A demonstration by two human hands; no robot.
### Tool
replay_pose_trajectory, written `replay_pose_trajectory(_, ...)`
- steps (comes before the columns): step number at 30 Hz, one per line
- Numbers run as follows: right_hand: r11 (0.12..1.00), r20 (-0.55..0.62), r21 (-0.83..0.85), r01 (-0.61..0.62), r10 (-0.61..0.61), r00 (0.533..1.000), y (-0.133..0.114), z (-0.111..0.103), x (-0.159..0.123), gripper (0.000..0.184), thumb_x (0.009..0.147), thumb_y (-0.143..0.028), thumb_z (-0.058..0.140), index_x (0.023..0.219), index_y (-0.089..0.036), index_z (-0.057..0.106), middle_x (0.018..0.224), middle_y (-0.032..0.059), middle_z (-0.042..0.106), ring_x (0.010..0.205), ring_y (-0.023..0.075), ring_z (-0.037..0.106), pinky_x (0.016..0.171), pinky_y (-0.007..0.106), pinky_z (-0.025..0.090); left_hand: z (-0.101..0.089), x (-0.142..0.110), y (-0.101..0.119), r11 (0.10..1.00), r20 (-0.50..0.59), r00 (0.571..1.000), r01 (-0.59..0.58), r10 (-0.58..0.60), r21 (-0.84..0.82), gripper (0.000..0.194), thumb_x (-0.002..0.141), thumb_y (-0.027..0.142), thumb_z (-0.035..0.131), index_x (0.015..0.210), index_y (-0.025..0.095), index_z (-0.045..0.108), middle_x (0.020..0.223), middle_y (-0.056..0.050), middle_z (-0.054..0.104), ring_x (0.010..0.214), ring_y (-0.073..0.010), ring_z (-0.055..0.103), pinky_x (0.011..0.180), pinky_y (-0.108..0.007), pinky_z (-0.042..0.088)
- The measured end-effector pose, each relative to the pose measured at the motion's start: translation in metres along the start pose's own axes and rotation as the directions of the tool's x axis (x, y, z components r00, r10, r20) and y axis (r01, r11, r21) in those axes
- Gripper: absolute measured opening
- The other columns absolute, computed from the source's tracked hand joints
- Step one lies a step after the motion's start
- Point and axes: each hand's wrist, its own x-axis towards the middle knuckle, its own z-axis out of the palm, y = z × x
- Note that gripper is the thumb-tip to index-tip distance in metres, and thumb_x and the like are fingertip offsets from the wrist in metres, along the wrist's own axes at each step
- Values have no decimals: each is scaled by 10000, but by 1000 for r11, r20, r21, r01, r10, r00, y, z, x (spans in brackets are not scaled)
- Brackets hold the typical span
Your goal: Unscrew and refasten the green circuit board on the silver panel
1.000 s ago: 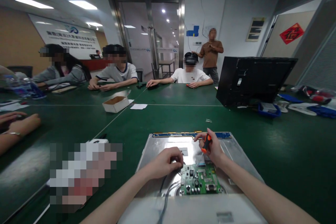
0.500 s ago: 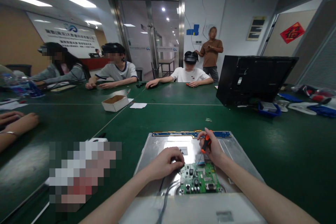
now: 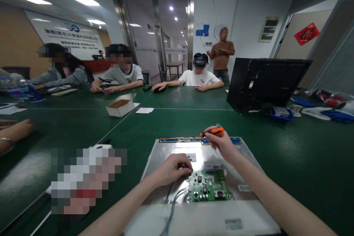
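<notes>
Nearest, a grey cable (image 3: pixel 174 206) runs across the pale lower part of the metal panel (image 3: pixel 166 149), which lies flat on the green surface (image 3: pixel 132 136). The green circuit board (image 3: pixel 206 184) sits on the panel, between the forearms. At its far left corner is the left hand (image 3: pixel 174 167), thumb and fingers curled close together; whether that grip pinches anything, I cannot tell.

A pale ribbon (image 3: pixel 209 165) shows at the board's far edge. Beyond it, the right hand (image 3: pixel 222 143) has its grip wrapped round the orange-and-black screwdriver (image 3: pixel 217 131). Half a second ago the handle slanted down toward the ribbon; now it is raised and turned sideways above the blue strip (image 3: pixel 235 140) along the panel's far edge. The tool therefore seems clear of the board, leaving the ribbon uncovered, while the left hand keeps its place.

Farther off stand a white box (image 3: pixel 120 107) and a black monitor (image 3: pixel 268 83).
</notes>
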Motion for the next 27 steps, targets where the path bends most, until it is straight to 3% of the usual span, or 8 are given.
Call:
replay_pose_trajectory(5,970,169,-207,125,-90,981,-40,26,8,257,621,-325,797,745,-152,653,559,-44,550,476,89,441,440,220,314,1,-1,-2,1000,-8,1000,27,-27,-9,84,761,113,615,768,148,691,729,-3,619,672,-143,527,613,-225,381)
replay_pose_trajectory(7,934,207,-287,213,-157,966,-50,34,6,335,583,-250,824,854,-170,643,669,-42,591,562,99,492,514,221,358,0,-1,-2,999,-15,999,29,-29,-18,75,763,123,615,770,148,685,728,-2,619,669,-143,524,610,-226,381)
replay_pose_trajectory(11,602,368,-644,473,-298,881,-59,39,-8,462,759,-234,700,1159,-212,469,712,-55,587,590,124,526,570,249,373,1,-2,-2,999,-35,999,23,-24,-40,57,770,137,614,765,152,669,703,7,608,652,-138,517,613,-229,384)
replay_pose_trajectory(13,415,486,-717,560,-278,829,-62,36,-15,411,824,-229,635,1184,-228,437,755,-37,602,611,133,528,584,263,360,1,-2,-3,999,-30,999,14,-15,-35,56,765,130,615,766,153,666,707,8,608,656,-138,521,618,-230,385)
replay_pose_trajectory(15,322,582,-722,613,-197,789,-65,33,-19,321,838,-238,627,1117,-239,467,802,-22,617,643,135,533,588,264,354,1,-2,-4,999,-25,1000,8,-9,-36,57,763,125,616,769,153,666,716,5,611,667,-140,529,623,-231,388)
replay_pose_trajectory(18,363,612,-710,604,-107,783,-70,27,-18,255,814,-227,662,998,-232,486,798,-26,614,665,127,540,599,251,371,1,-2,-6,999,-16,1000,7,-7,-41,72,761,117,615,777,152,675,720,1,618,662,-140,534,613,-229,389)
replay_pose_trajectory(21,398,592,-711,580,-107,799,-72,25,-14,260,801,-201,673,966,-226,473,776,-34,597,649,117,530,606,245,376,1,-3,-6,999,-14,1000,3,-3,-36,85,753,106,618,782,152,684,726,-3,626,659,-140,538,602,-225,391)
replay_pose_trajectory(27,367,618,-717,592,-57,784,-71,30,-17,259,824,-217,642,1003,-224,455,805,-15,596,669,133,522,578,252,339,0,-3,-6,1000,-14,1000,-2,2,-29,70,776,137,617,786,159,683,740,-3,627,683,-146,548,616,-231,400)
